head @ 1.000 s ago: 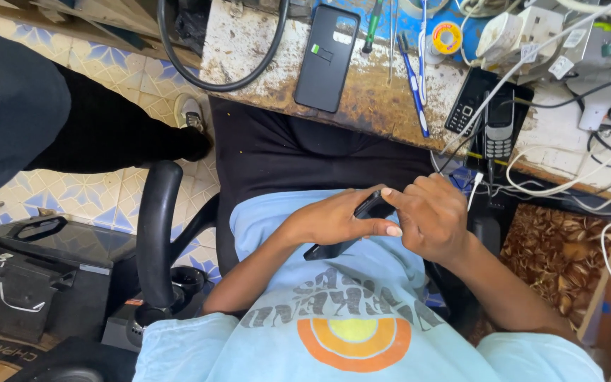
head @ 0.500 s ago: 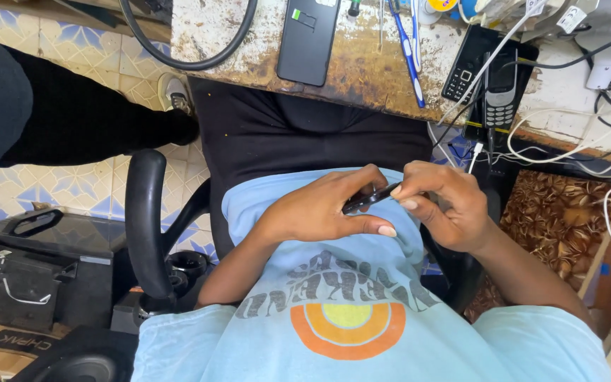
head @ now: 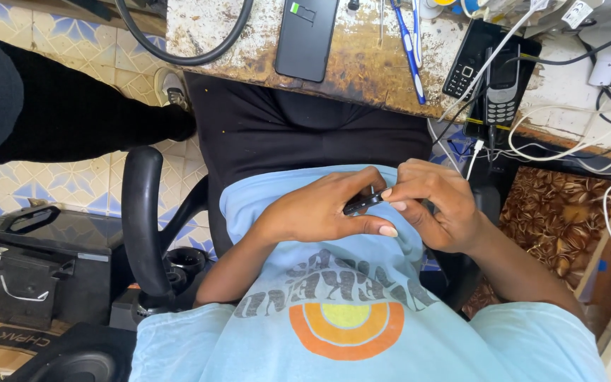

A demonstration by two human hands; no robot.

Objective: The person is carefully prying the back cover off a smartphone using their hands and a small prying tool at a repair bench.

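A slim black phone [head: 362,203] lies edge-on between both my hands, low over my lap against my light blue shirt. My left hand [head: 319,210] cups it from below and the left, thumb along its lower side. My right hand [head: 433,205] pinches its right end with curled fingers. Most of the phone is hidden by my fingers.
A worn workbench [head: 362,67] ahead carries a black smartphone [head: 307,37], a blue tool [head: 409,42], two keypad phones [head: 489,74] and white cables [head: 567,134]. A black chair armrest [head: 143,219] is at my left, a black case [head: 30,262] on the tiled floor, another person's dark-clad leg [head: 72,120].
The view has tilted down and nearer to my lap. My hands have closed in around the phone, which has turned from flat to edge-on between them.
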